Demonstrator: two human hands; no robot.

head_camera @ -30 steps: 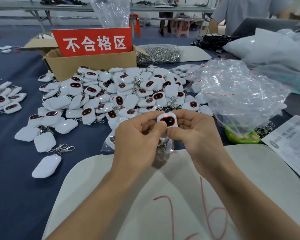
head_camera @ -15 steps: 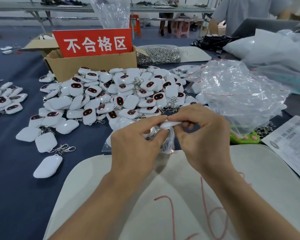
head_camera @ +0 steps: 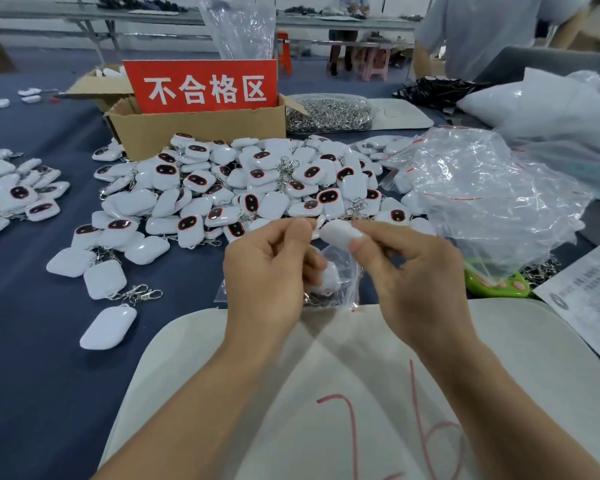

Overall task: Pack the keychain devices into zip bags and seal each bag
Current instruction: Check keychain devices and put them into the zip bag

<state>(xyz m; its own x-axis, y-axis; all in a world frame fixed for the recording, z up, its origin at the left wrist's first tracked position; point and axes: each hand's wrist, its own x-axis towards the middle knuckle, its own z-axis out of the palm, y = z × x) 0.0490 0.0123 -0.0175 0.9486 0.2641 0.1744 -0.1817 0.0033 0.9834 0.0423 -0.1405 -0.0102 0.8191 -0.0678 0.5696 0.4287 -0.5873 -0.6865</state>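
Pinching a device (head_camera: 338, 233) between thumb and forefinger of the right hand (head_camera: 420, 282), just above the bag (head_camera: 342, 266), likely to slip it in; gripping the bag's edge in the curled left hand (head_camera: 267, 271) to hold the mouth open, near the pile (head_camera: 257, 188)

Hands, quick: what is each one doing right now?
Left hand: fingers curled, pinching the small zip bag.
Right hand: pinching a white keychain device between thumb and fingers, above the bag.
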